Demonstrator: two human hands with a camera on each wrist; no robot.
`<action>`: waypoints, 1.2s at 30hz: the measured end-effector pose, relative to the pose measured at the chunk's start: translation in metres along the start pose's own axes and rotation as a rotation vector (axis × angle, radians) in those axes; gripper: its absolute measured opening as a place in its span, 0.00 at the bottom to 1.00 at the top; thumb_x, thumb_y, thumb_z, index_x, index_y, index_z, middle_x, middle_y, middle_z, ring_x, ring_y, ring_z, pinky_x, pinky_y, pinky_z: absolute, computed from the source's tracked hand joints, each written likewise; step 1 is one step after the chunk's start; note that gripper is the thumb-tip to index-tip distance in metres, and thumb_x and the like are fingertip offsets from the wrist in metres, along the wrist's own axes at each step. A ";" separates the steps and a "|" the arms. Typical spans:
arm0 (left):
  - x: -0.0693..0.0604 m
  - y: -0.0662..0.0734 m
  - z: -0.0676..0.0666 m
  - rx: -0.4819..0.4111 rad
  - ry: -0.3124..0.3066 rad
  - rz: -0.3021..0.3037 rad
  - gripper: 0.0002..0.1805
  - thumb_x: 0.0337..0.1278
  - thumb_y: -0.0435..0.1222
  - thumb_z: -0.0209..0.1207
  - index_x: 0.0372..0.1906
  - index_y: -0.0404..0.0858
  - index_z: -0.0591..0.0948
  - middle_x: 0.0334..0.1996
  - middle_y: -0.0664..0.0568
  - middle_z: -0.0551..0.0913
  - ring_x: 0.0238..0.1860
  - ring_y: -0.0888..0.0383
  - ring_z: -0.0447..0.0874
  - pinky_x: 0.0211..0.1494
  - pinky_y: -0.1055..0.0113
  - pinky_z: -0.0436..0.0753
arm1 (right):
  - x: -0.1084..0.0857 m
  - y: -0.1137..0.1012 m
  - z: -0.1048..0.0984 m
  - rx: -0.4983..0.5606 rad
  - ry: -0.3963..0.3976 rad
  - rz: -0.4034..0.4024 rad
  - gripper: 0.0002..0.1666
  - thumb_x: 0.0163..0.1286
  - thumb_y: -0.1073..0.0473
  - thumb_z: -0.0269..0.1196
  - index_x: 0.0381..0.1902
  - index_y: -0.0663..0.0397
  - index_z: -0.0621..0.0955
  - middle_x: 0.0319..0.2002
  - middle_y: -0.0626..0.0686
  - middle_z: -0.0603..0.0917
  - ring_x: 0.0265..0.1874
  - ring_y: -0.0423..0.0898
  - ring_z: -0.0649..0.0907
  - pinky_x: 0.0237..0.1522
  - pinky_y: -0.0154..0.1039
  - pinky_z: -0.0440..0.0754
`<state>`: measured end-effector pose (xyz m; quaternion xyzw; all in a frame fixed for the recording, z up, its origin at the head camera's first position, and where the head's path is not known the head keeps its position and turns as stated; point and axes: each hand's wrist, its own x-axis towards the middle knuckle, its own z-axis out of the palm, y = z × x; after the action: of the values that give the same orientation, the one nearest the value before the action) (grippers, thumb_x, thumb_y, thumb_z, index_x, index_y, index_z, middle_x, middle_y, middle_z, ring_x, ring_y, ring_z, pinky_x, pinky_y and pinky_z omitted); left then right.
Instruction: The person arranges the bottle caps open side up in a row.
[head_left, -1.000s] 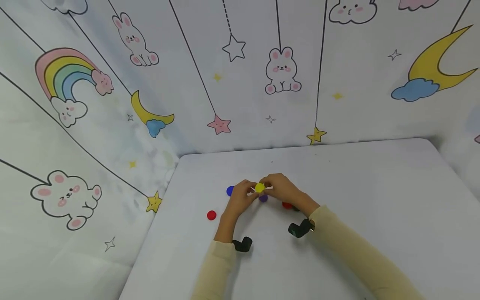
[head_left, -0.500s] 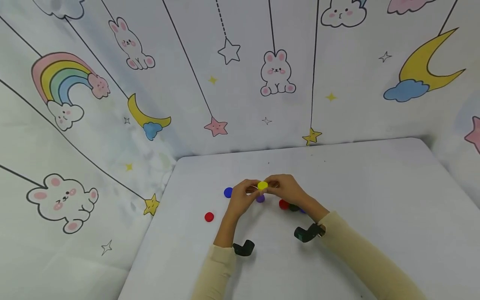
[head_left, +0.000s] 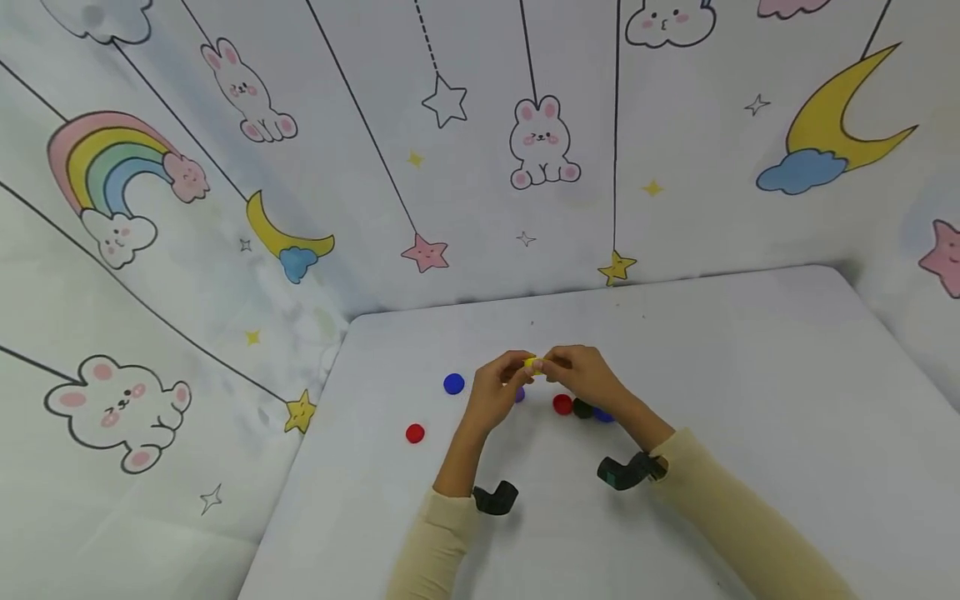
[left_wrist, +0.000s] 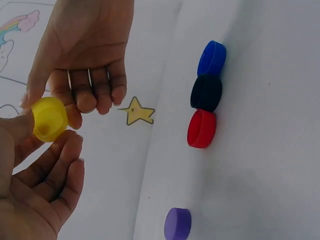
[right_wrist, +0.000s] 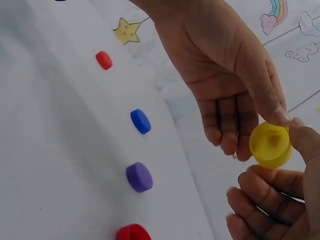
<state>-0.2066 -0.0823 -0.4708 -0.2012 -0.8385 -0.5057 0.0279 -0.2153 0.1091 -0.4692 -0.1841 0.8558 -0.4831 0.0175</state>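
Raised over the white table, a yellow bottle cap (head_left: 533,366) is held between both hands. My left hand (head_left: 493,393) pinches its left side with thumb and fingertips, and my right hand (head_left: 587,379) pinches the right side. Both wrist views show the hollow underside of the yellow cap (left_wrist: 50,119), with the other fingers loosely bent. Below the hands lies a purple cap (right_wrist: 139,177), mostly hidden by the left hand in the head view. A red cap (head_left: 562,404), a dark green cap (head_left: 582,408) and a blue cap (head_left: 603,414) sit in a touching row under the right forearm.
Left of the hands, another blue cap (head_left: 453,383) and another red cap (head_left: 415,433) lie apart on the white table (head_left: 750,400). A cloth wall (head_left: 480,208) printed with rabbits, stars and moons rises behind the table's far edge.
The yellow cap has tipped from face-on to nearly edge-on in the head view. Both hands have shifted slightly right, and the red, dark green and blue row shows more fully.
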 end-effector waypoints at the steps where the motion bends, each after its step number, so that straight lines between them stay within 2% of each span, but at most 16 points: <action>1: 0.001 0.002 0.003 0.011 0.002 0.000 0.13 0.70 0.40 0.55 0.50 0.37 0.82 0.40 0.47 0.87 0.36 0.58 0.87 0.41 0.68 0.84 | -0.003 0.001 -0.001 0.001 0.014 -0.013 0.18 0.74 0.47 0.57 0.35 0.54 0.85 0.27 0.50 0.85 0.29 0.46 0.83 0.30 0.37 0.79; 4: 0.003 0.007 0.013 -0.020 0.004 -0.032 0.15 0.73 0.40 0.52 0.46 0.33 0.82 0.37 0.43 0.87 0.32 0.58 0.86 0.36 0.69 0.85 | -0.013 -0.001 -0.003 0.015 0.056 -0.049 0.18 0.75 0.50 0.57 0.34 0.55 0.85 0.23 0.48 0.83 0.26 0.48 0.82 0.27 0.36 0.77; 7: 0.007 0.012 0.018 -0.163 -0.007 -0.123 0.18 0.73 0.42 0.52 0.44 0.29 0.83 0.35 0.41 0.86 0.29 0.60 0.85 0.36 0.69 0.85 | -0.023 -0.003 -0.003 0.008 0.114 -0.071 0.13 0.73 0.54 0.60 0.41 0.57 0.85 0.24 0.47 0.85 0.26 0.49 0.83 0.27 0.34 0.78; 10: 0.008 0.031 0.013 -0.289 -0.040 -0.240 0.18 0.72 0.41 0.53 0.45 0.27 0.82 0.36 0.37 0.85 0.29 0.59 0.84 0.41 0.65 0.86 | -0.031 -0.005 -0.004 -0.034 0.176 -0.091 0.17 0.68 0.58 0.65 0.51 0.61 0.82 0.29 0.49 0.87 0.29 0.48 0.85 0.31 0.35 0.82; 12: 0.007 0.044 0.010 -0.320 -0.064 -0.288 0.18 0.72 0.40 0.53 0.45 0.27 0.82 0.35 0.36 0.85 0.29 0.57 0.83 0.43 0.63 0.85 | -0.034 -0.005 -0.007 -0.057 0.202 -0.120 0.22 0.65 0.60 0.67 0.56 0.62 0.80 0.32 0.52 0.88 0.30 0.47 0.87 0.35 0.40 0.85; 14: 0.006 0.056 0.008 -0.317 -0.095 -0.319 0.17 0.73 0.39 0.52 0.44 0.27 0.82 0.33 0.36 0.85 0.28 0.55 0.82 0.43 0.61 0.85 | -0.038 -0.003 -0.010 -0.076 0.207 -0.152 0.24 0.63 0.60 0.69 0.56 0.61 0.80 0.34 0.52 0.89 0.32 0.47 0.87 0.39 0.43 0.86; 20: 0.005 0.054 0.017 -0.337 -0.192 -0.313 0.17 0.74 0.38 0.51 0.43 0.27 0.82 0.28 0.50 0.85 0.30 0.48 0.84 0.43 0.62 0.85 | -0.047 0.004 -0.021 -0.100 0.169 -0.186 0.20 0.60 0.62 0.71 0.50 0.61 0.83 0.37 0.52 0.88 0.34 0.44 0.86 0.39 0.41 0.86; 25: 0.003 0.051 0.020 -0.361 -0.215 -0.293 0.17 0.74 0.37 0.51 0.44 0.26 0.82 0.28 0.52 0.85 0.30 0.47 0.85 0.43 0.59 0.86 | -0.050 0.006 -0.023 -0.117 0.141 -0.205 0.20 0.59 0.62 0.72 0.49 0.60 0.83 0.38 0.52 0.88 0.34 0.43 0.85 0.37 0.41 0.86; 29: 0.001 0.051 0.020 -0.353 -0.211 -0.277 0.17 0.74 0.38 0.51 0.46 0.28 0.82 0.30 0.48 0.85 0.32 0.43 0.85 0.46 0.56 0.86 | -0.050 0.007 -0.022 -0.124 0.139 -0.193 0.19 0.60 0.59 0.72 0.49 0.58 0.83 0.37 0.50 0.88 0.33 0.41 0.85 0.37 0.39 0.86; 32: 0.002 0.039 0.021 -0.344 -0.214 -0.270 0.15 0.73 0.38 0.52 0.50 0.31 0.81 0.34 0.45 0.86 0.38 0.35 0.83 0.48 0.54 0.85 | -0.051 0.009 -0.021 -0.133 0.148 -0.176 0.19 0.60 0.58 0.72 0.48 0.58 0.83 0.36 0.49 0.88 0.32 0.39 0.84 0.37 0.36 0.85; 36: 0.003 0.019 0.022 -0.347 -0.229 -0.251 0.15 0.69 0.35 0.56 0.55 0.34 0.80 0.38 0.43 0.87 0.44 0.29 0.81 0.48 0.59 0.85 | -0.051 0.009 -0.021 -0.143 0.158 -0.184 0.20 0.60 0.58 0.72 0.49 0.58 0.84 0.38 0.50 0.87 0.33 0.40 0.84 0.37 0.38 0.85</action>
<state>-0.1985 -0.0546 -0.4653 -0.1532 -0.7552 -0.6155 -0.1655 -0.1748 0.1470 -0.4728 -0.2238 0.8663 -0.4335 -0.1075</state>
